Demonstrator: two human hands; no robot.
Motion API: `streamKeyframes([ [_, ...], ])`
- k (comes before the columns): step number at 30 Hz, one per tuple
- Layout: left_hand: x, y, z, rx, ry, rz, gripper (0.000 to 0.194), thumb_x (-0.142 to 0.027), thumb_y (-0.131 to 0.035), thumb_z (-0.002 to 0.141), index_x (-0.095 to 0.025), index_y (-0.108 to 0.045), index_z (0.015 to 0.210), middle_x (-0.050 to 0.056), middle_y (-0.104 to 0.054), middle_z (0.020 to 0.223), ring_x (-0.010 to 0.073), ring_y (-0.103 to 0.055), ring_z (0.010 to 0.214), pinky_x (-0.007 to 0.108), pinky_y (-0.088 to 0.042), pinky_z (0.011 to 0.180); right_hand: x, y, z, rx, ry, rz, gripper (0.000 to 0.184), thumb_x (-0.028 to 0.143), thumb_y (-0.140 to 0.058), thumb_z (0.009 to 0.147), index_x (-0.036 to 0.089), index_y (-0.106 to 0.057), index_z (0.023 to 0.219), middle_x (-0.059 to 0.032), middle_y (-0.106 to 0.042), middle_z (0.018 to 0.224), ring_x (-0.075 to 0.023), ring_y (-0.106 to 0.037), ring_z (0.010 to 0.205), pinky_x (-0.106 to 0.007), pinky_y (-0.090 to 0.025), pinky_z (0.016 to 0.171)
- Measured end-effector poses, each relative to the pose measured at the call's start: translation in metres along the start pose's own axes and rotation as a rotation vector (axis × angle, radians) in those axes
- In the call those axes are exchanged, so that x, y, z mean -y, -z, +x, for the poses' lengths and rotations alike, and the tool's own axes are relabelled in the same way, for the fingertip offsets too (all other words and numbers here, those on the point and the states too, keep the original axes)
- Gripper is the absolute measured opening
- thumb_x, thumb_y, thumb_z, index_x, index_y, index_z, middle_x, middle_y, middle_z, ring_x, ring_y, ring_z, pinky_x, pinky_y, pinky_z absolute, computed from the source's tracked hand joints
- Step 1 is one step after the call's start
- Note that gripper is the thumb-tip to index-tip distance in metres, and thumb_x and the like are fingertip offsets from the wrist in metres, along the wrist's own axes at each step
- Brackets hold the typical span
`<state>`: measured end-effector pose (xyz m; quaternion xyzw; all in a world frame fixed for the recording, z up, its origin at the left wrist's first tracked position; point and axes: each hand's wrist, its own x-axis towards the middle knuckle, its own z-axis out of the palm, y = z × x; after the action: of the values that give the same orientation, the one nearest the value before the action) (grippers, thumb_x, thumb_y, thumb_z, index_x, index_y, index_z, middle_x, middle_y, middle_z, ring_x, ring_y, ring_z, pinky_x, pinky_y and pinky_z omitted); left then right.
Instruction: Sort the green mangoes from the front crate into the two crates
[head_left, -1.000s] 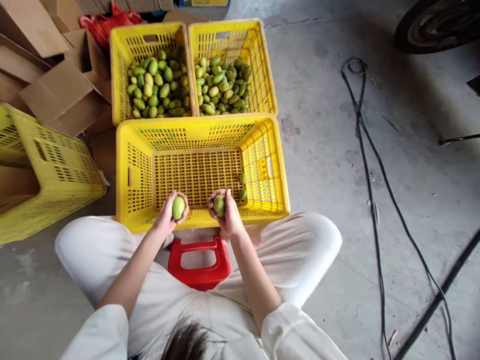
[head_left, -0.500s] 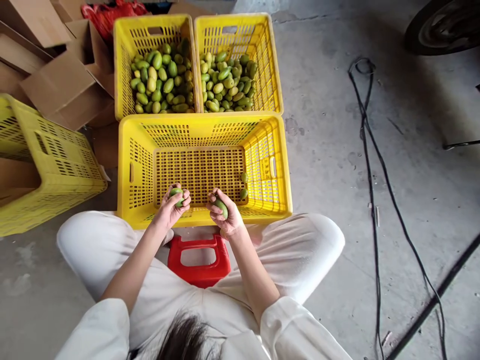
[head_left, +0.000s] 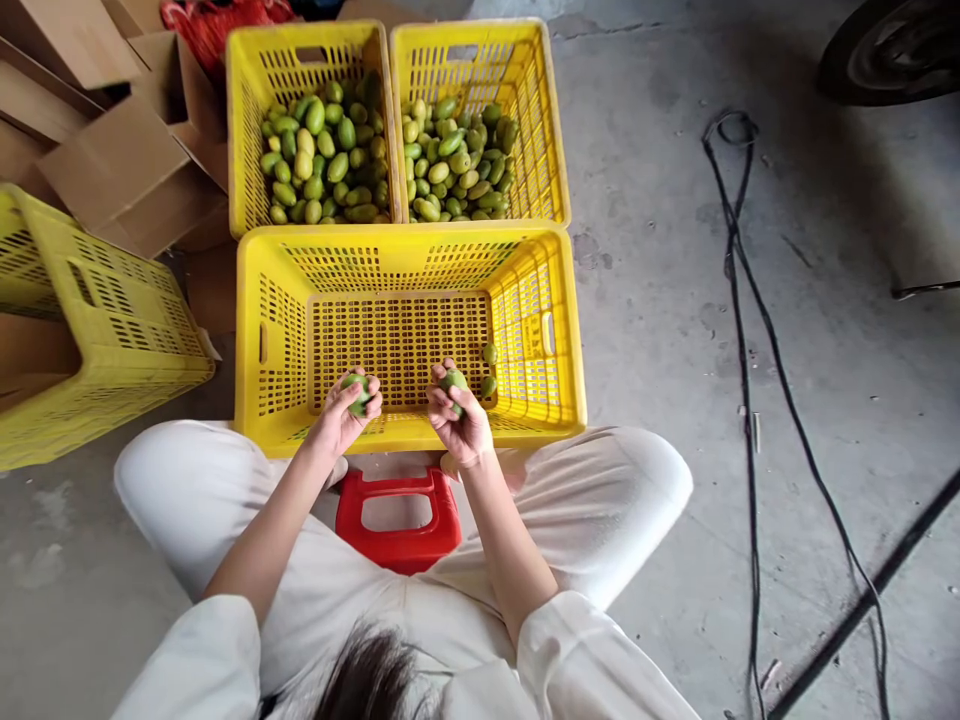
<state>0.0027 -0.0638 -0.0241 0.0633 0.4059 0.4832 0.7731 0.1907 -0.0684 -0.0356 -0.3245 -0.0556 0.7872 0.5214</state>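
Observation:
My left hand (head_left: 337, 424) is closed round a green oval fruit (head_left: 360, 397) above the near side of a yellow plastic crate (head_left: 409, 238). A second green fruit (head_left: 454, 380) sits in my right hand (head_left: 466, 432), the fingers and thumb curled about it. The hands are apart, both over the crate's near wall. Inside that crate, by its right wall, lie two green fruits, one farther back (head_left: 490, 354) and one nearer (head_left: 488, 387). The fruits look smooth; their exact kind I cannot tell.
Behind stand two yellow crates, left (head_left: 235, 130) and right (head_left: 559, 130), holding many green and yellowish fruits. Another yellow crate (head_left: 127, 330) and cardboard boxes (head_left: 120, 170) are at left. A red plastic stool (head_left: 397, 545) shows between my legs. Black cable (head_left: 772, 340) lies on the floor at right.
My right hand has moved slightly up and to the right, and its fruit is turned to a more upright angle. The left hand has barely moved, its fruit turned a little.

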Motion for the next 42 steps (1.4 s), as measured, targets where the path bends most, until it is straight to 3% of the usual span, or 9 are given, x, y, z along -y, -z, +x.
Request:
streamKeyframes([
  [6, 0.003, -0.001, 0.003, 0.021, 0.029, 0.109, 0.029, -0.036, -0.078, 0.071, -0.017, -0.056, 0.077, -0.006, -0.048, 0.061, 0.0015, -0.036, 0.039, 0.014, -0.026, 0.035, -0.006, 0.004, 0.006, 0.062, -0.183, -0.015, 0.028, 0.046, -0.066, 0.082, 0.020, -0.058, 0.077, 0.0038, -0.053, 0.067, -0.0024, -0.020, 0.039, -0.014, -0.015, 0.030],
  [11, 0.000, -0.005, 0.002, -0.009, 0.062, -0.006, 0.027, -0.043, -0.059, 0.083, -0.016, -0.060, 0.090, 0.006, -0.064, 0.088, 0.0140, -0.062, 0.070, 0.026, -0.051, 0.060, -0.005, 0.000, 0.007, 0.020, -0.117, -0.124, 0.032, 0.047, -0.050, 0.088, 0.020, -0.066, 0.096, -0.0040, -0.061, 0.084, -0.0082, -0.040, 0.050, -0.021, -0.038, 0.042],
  [17, -0.002, 0.002, -0.001, 0.091, 0.038, -0.010, 0.040, -0.030, -0.083, 0.066, -0.019, -0.056, 0.093, 0.001, -0.060, 0.083, 0.0094, -0.059, 0.064, 0.019, -0.049, 0.055, -0.001, 0.003, 0.002, 0.067, -0.073, -0.054, 0.033, 0.036, -0.068, 0.074, 0.023, -0.064, 0.103, -0.0035, -0.060, 0.095, -0.0121, -0.053, 0.074, -0.023, -0.052, 0.060],
  [21, 0.001, 0.003, 0.000, 0.114, 0.049, 0.028, 0.035, -0.018, -0.081, 0.066, -0.020, -0.052, 0.086, -0.005, -0.049, 0.070, 0.0007, -0.040, 0.044, 0.011, -0.026, 0.036, -0.009, 0.008, 0.006, 0.035, -0.175, 0.076, 0.020, 0.019, -0.077, 0.071, 0.020, -0.058, 0.080, 0.0046, -0.055, 0.075, -0.0028, -0.035, 0.048, -0.010, -0.028, 0.034],
  [24, 0.002, 0.001, 0.001, 0.094, 0.051, 0.046, 0.031, -0.026, -0.078, 0.070, -0.017, -0.057, 0.090, -0.002, -0.053, 0.072, 0.0038, -0.047, 0.050, 0.014, -0.034, 0.040, -0.013, 0.011, 0.010, 0.008, -0.244, 0.061, 0.026, 0.034, -0.073, 0.079, 0.018, -0.054, 0.070, 0.0060, -0.048, 0.060, -0.0024, -0.029, 0.039, -0.011, -0.020, 0.028],
  [29, 0.001, -0.002, 0.001, 0.019, 0.062, -0.052, 0.031, -0.026, -0.070, 0.072, -0.016, -0.059, 0.099, 0.009, -0.066, 0.097, 0.0173, -0.065, 0.081, 0.028, -0.053, 0.067, -0.007, 0.007, 0.012, -0.021, -0.149, 0.113, 0.023, 0.039, -0.056, 0.086, 0.018, -0.063, 0.088, -0.0036, -0.063, 0.080, -0.0115, -0.057, 0.063, -0.019, -0.048, 0.045],
  [33, -0.001, 0.002, 0.002, 0.045, 0.003, -0.017, 0.030, -0.020, -0.076, 0.070, -0.019, -0.056, 0.092, 0.005, -0.067, 0.093, 0.0098, -0.061, 0.065, 0.020, -0.048, 0.057, 0.000, 0.001, 0.008, -0.021, -0.044, 0.180, 0.029, 0.025, -0.057, 0.078, 0.023, -0.063, 0.106, -0.0033, -0.064, 0.104, -0.0125, -0.060, 0.086, -0.022, -0.056, 0.065],
  [39, 0.001, 0.007, 0.006, 0.062, 0.041, 0.111, 0.026, -0.021, -0.078, 0.070, -0.017, -0.053, 0.080, -0.006, -0.051, 0.060, 0.0026, -0.042, 0.040, 0.014, -0.030, 0.039, -0.009, 0.012, 0.011, -0.027, -0.121, 0.085, 0.024, 0.012, -0.069, 0.071, 0.021, -0.062, 0.092, 0.0035, -0.059, 0.080, -0.0031, -0.041, 0.052, -0.008, -0.026, 0.033],
  [42, 0.002, 0.007, 0.010, -0.026, 0.113, 0.125, 0.022, -0.031, -0.071, 0.077, -0.014, -0.058, 0.079, -0.001, -0.056, 0.063, 0.0059, -0.049, 0.044, 0.017, -0.037, 0.041, -0.018, 0.021, 0.017, -0.156, -0.275, -0.030, 0.011, 0.023, -0.067, 0.079, 0.016, -0.059, 0.078, 0.0029, -0.056, 0.066, -0.0028, -0.036, 0.043, -0.012, -0.026, 0.032],
])
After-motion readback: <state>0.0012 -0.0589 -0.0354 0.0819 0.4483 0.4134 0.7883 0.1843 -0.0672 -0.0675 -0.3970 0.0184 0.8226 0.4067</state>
